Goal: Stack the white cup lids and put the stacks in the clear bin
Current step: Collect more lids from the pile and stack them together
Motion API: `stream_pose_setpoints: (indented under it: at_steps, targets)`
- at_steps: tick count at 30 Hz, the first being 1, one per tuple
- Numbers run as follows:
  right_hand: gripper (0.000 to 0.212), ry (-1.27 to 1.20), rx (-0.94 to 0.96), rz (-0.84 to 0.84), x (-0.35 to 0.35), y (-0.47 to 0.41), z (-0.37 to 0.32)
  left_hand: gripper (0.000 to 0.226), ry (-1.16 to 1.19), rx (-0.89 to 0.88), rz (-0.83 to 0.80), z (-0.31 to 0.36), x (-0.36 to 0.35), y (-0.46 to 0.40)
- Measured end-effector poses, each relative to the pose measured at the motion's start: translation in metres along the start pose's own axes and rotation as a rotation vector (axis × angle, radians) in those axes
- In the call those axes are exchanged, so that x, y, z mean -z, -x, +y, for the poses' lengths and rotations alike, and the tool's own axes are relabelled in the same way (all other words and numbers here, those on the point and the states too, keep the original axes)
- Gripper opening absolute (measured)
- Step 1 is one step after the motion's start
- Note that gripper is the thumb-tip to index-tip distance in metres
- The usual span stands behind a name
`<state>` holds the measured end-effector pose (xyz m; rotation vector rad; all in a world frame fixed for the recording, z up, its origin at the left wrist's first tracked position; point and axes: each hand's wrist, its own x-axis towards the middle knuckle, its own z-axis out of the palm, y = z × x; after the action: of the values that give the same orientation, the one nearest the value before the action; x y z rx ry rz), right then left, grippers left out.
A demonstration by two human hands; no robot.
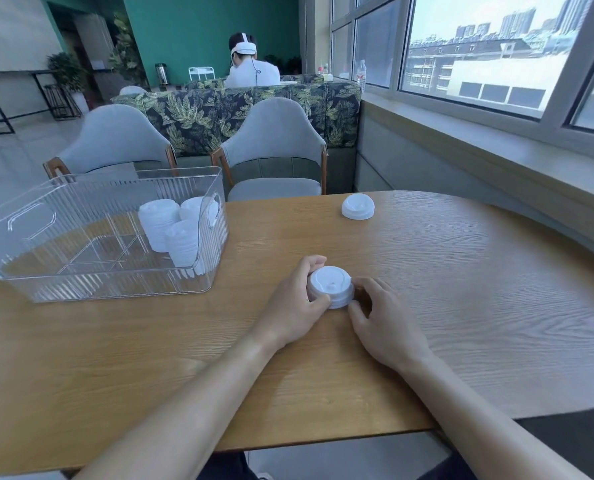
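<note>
While three stacks of white lids [171, 230] already stand in the right end of the clear bin [46, 237], the job looks mostly done but not closed out — one short stack [331, 287] sits on the wooden table [462, 289] between both hands, and a single loose lid [357, 206] lies near the far table edge, well apart from everything else. Left hand [297, 306] has thumb and fingers curled round the left side of the short stack, gripping it; right hand [382, 317] has fingertips against the stack's right side, fingers bent, apparently squaring it up rather than lifting. Stack is resting on the table, upright, only a few lids tall as far as I can tell. Bin sits to the left at the table's near-left area, rest of its floor looks bare through the ribbed wall. Remaining, by my read: fetch the loose lid, seat it on the short stack, then carry that stack left into the bin beside the other three. No other stray lids visible on the table — can't see past the frame edges.
</note>
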<state>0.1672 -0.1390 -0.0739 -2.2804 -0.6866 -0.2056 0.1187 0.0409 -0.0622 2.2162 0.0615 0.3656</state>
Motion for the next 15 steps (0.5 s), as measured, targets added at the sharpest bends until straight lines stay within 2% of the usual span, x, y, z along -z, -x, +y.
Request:
stream_pose_setpoints:
  at_steps: [5,10,15]
  targets:
    - [0.05,0.036,0.052,-0.017,-0.0006,0.0004,-0.0009,0.052,0.044,0.045,0.049,0.001,-0.0005,-0.0006]
    - [0.046,0.062,0.082,-0.048,-0.0014,-0.0016,-0.0035,0.035,0.001,0.092,0.156,-0.0006,-0.001,-0.0027]
    - [0.052,0.107,0.074,-0.081,-0.0026,-0.0072,-0.0035,0.04,-0.072,0.106,0.141,-0.0008,-0.0026,-0.0028]
